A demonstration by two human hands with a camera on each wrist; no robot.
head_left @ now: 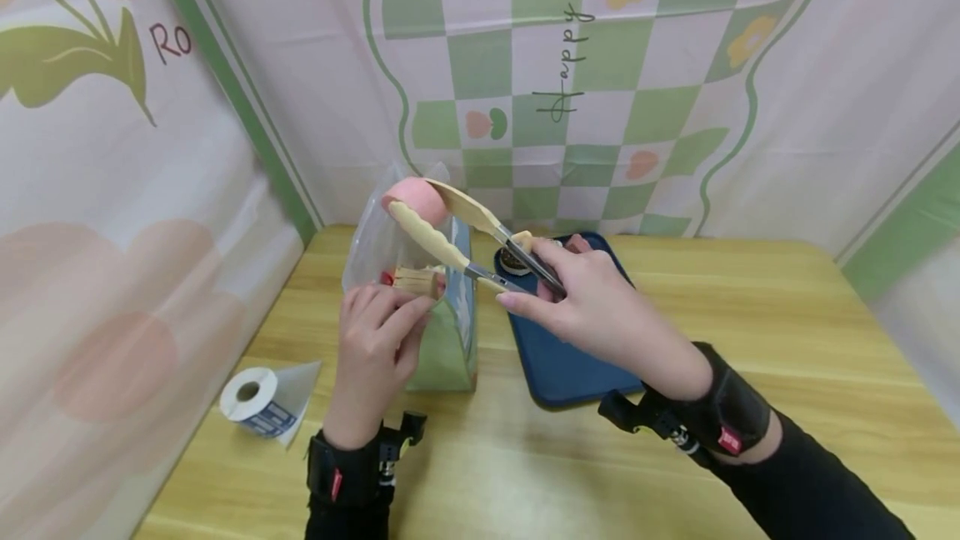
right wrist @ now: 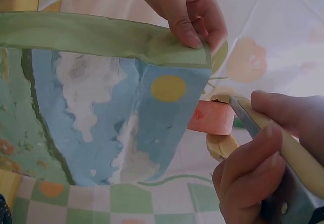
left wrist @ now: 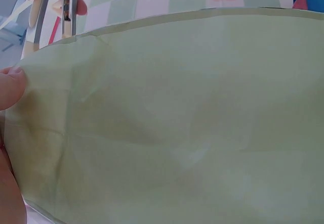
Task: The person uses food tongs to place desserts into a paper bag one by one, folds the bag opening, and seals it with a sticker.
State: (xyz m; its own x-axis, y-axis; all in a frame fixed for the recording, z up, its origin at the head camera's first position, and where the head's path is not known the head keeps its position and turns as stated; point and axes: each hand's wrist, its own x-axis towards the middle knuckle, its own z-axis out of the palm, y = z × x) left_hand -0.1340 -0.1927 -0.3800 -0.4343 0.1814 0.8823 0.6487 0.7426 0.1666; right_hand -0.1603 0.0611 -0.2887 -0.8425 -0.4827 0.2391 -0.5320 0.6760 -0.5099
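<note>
Tongs [head_left: 441, 246] gripped in right hand [head_left: 600, 307] clasp pink block [head_left: 415, 197] near bag [head_left: 442, 352]; left hand [head_left: 378, 332] pinches bag's top edge [right wrist: 101, 24].

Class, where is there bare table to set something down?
Bare wood lies right of the blue tray and, nearer the camera, between the wristbands. Crowded: the mouth of the bag, with left grip, tongs and pink piece close by.
</note>
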